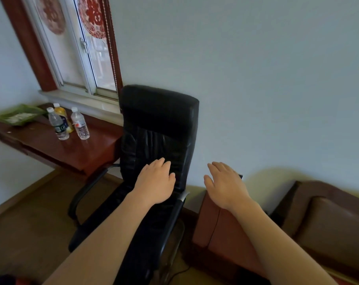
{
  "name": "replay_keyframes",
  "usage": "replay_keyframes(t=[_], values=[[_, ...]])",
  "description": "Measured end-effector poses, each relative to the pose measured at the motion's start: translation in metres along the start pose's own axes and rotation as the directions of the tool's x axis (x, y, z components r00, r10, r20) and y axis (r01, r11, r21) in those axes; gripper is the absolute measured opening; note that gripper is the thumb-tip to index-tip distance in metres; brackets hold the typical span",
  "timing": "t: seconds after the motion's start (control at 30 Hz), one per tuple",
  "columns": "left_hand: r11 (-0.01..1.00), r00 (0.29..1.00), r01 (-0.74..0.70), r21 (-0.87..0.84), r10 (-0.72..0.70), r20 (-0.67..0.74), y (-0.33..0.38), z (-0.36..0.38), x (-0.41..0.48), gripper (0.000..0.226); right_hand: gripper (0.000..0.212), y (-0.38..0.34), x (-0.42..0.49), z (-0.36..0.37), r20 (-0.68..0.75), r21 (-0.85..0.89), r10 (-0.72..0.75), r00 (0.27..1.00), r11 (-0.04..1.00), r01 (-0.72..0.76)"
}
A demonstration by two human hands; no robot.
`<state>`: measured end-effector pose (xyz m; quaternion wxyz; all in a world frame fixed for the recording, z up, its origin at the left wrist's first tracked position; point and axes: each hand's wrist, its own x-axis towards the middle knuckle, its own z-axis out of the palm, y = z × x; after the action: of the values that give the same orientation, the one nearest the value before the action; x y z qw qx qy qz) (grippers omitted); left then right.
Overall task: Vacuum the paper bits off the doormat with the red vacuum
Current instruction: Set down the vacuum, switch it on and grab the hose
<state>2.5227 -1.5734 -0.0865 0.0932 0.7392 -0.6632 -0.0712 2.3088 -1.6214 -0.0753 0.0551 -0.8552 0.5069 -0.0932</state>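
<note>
Both hands are held out empty, fingers relaxed: the left hand (156, 182) before a black office chair (158, 112), the right hand (225, 186) above a brown cabinet (211, 227). On the far-left desk (88, 153), the labels on three bottles (80, 124) cannot be read. The red vacuum and doormat cannot be located.

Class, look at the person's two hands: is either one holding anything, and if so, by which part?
Nothing is held. The left hand and right hand are both open and empty.

Black office chair (158, 128), red-wood desk (75, 149), window (75, 48).
</note>
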Motion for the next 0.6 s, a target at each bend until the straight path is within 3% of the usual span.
replay_keyframes(t=[0.33, 0.6], values=[[1.000, 1.000, 0.025, 0.018, -0.025, -0.013, -0.048, -0.018, -0.041, 0.055, 0.048, -0.058, -0.015, 0.004, 0.003, -0.033, -0.014, 1.000, 0.999, 0.014], [0.988, 0.986, 0.151, 0.020, -0.149, -0.069, -0.056, -0.013, -0.064, 0.054, 0.054, -0.061, -0.005, 0.013, 0.037, -0.005, -0.141, 0.989, 0.990, 0.141]])
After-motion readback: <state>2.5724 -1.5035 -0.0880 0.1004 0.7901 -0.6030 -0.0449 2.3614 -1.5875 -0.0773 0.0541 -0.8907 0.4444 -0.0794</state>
